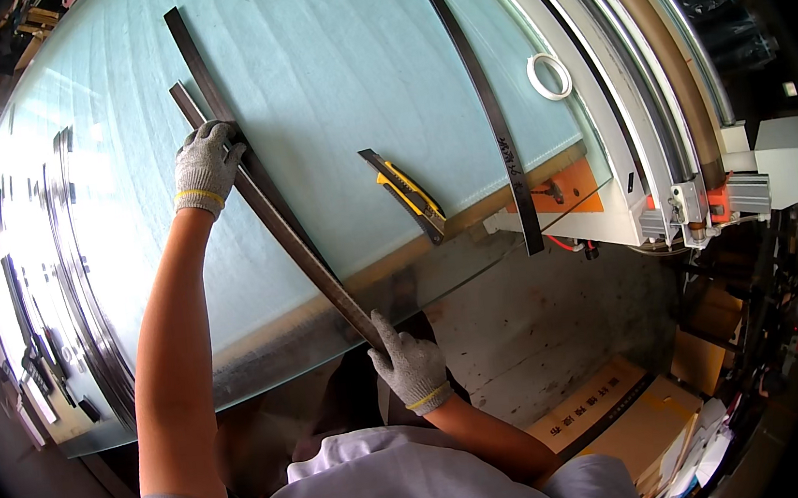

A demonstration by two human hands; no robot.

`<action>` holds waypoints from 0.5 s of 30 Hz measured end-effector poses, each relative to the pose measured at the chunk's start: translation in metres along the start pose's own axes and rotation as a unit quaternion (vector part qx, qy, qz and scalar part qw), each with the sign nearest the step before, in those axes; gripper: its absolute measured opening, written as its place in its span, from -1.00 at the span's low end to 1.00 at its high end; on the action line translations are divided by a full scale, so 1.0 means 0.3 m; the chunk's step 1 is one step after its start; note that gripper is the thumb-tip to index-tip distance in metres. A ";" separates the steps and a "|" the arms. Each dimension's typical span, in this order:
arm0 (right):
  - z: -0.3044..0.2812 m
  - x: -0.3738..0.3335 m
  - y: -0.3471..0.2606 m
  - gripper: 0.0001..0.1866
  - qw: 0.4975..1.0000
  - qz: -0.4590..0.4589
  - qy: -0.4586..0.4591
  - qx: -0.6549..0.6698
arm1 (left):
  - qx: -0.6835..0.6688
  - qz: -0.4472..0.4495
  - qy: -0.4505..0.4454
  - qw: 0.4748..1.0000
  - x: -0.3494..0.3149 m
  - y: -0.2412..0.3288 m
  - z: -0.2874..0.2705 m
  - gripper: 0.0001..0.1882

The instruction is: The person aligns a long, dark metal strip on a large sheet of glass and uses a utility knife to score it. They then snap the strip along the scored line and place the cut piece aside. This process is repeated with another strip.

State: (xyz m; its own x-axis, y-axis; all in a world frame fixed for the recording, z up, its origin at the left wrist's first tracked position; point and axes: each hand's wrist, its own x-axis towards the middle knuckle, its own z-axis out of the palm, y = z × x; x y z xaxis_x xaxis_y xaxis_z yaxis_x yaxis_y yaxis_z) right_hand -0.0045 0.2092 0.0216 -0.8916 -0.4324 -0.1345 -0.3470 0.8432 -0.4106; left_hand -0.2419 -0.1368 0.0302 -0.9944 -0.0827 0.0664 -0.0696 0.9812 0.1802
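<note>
A long dark strip [293, 241] slants across the glass-topped table [304, 84], its near end reaching past the table's edge. My left hand [206, 167], in a grey knit glove with a yellow cuff band, is closed around the strip's upper part. At the near end, my right hand [412, 369], gloved the same way, grips the strip between fingers and thumb. A second dark strip [195, 61] lies close alongside, partly hidden by my left hand and the held strip. Right of them rests a yellow and black utility knife [408, 195].
Farther right, another long dark strip [472, 66] overhangs the near edge. A white ring-shaped roll [549, 77] sits by the white machine rail [613, 110]. Several thin dark strips [76, 273] lie at the left. A cardboard box [621, 415] is on the floor, lower right.
</note>
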 end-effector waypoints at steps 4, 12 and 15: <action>-0.002 0.002 -0.002 -0.25 1.000 0.002 -0.008 -0.010 | 0.002 0.000 0.002 1.000 0.000 0.004 -0.002 -0.69; 0.014 0.034 -0.003 -0.21 0.999 -0.001 0.020 0.046 | -0.003 0.001 0.012 1.000 0.000 -0.003 0.010 -0.68; 0.064 0.030 0.017 -0.23 0.997 -0.015 0.022 0.066 | 0.012 -0.001 0.018 1.000 -0.003 0.006 -0.001 -0.68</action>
State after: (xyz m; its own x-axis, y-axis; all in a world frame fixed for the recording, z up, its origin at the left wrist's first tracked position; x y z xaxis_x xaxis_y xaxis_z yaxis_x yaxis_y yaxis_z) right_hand -0.0088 0.2036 0.0010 -0.8945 -0.4395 -0.0815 -0.3347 0.7795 -0.5295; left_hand -0.2411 -0.1352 0.0308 -0.9906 -0.0914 0.1015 -0.0748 0.9848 0.1567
